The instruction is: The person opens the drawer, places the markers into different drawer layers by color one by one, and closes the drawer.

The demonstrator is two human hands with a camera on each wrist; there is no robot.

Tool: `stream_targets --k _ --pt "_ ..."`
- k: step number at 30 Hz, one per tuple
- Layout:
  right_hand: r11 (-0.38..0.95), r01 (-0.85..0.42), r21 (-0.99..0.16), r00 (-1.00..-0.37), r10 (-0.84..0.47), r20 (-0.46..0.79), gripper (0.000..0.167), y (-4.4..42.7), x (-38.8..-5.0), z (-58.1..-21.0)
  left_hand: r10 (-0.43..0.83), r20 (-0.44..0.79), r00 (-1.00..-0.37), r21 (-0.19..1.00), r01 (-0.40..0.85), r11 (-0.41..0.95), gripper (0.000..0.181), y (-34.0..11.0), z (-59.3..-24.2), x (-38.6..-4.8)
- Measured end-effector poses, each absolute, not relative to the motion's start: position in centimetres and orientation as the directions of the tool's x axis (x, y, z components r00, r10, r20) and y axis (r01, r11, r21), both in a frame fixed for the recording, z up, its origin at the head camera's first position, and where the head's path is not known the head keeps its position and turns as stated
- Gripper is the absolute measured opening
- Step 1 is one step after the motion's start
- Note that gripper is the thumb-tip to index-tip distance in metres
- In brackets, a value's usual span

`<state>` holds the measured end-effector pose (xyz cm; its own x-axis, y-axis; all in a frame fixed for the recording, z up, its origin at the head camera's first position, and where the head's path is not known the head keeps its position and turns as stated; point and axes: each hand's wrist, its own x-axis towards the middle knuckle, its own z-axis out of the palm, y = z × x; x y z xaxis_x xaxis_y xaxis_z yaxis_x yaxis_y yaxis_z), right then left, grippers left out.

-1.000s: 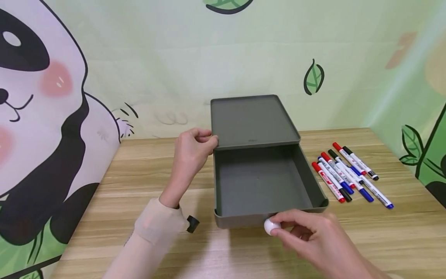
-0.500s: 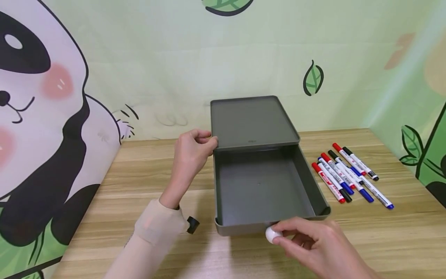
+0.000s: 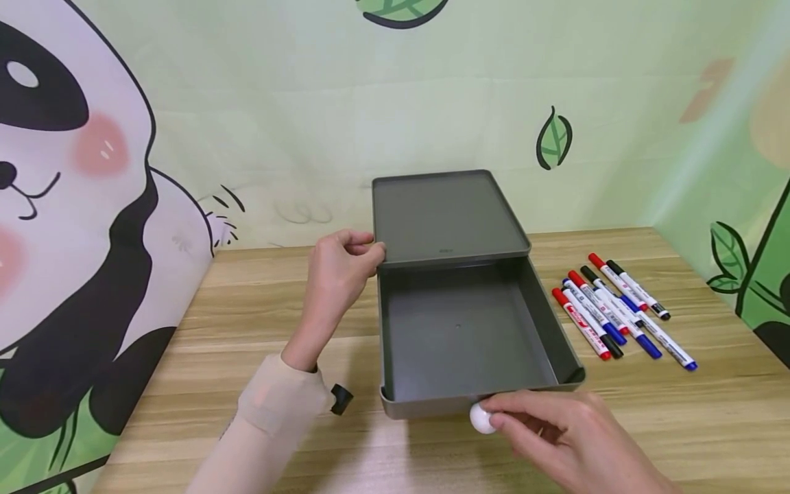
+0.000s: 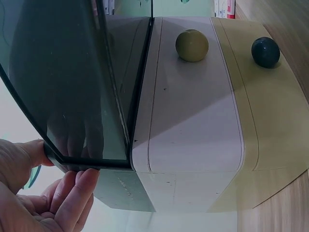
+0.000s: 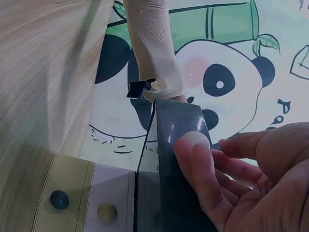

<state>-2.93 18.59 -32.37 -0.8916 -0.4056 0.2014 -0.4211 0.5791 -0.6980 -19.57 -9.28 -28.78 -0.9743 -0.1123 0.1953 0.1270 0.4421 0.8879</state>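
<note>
In the head view, a dark grey top drawer stands pulled out from a small drawer cabinet, its inside bare. The left hand grips the cabinet's front left corner between thumb and fingers. At the drawer's front, fingers of the right hand touch the round white knob. The right wrist view shows a small gap between this knob and the thumb. Below, a pale lilac drawer and a yellowish drawer are closed, with a beige knob and a dark blue knob.
Several whiteboard markers with red, blue and black caps lie in a loose pile right of the drawer. A wooden tabletop carries everything. Behind rises a green cloth backdrop with a panda print. A black piece sticks out by the left sleeve.
The top drawer has come out a little further toward the person with the right hand, then stopped. Since then the right thumb has eased off the white knob. The left hand stays put.
</note>
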Motion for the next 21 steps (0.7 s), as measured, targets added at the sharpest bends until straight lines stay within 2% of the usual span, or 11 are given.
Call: stream_targets --k 10,21 --pt "0.552 -0.500 -0.667 -0.861 -0.401 0.314 0.019 19.3 -2.5 -32.6 -0.118 0.189 -0.975 0.887 0.118 0.446 0.027 -9.2 -28.7 -19.5" --pt "0.751 -0.280 -0.598 -0.957 -0.265 0.116 0.009 21.1 -2.1 -32.4 -0.124 0.210 -0.970 0.880 0.132 0.457 0.026 -9.2 -28.7 -19.4"
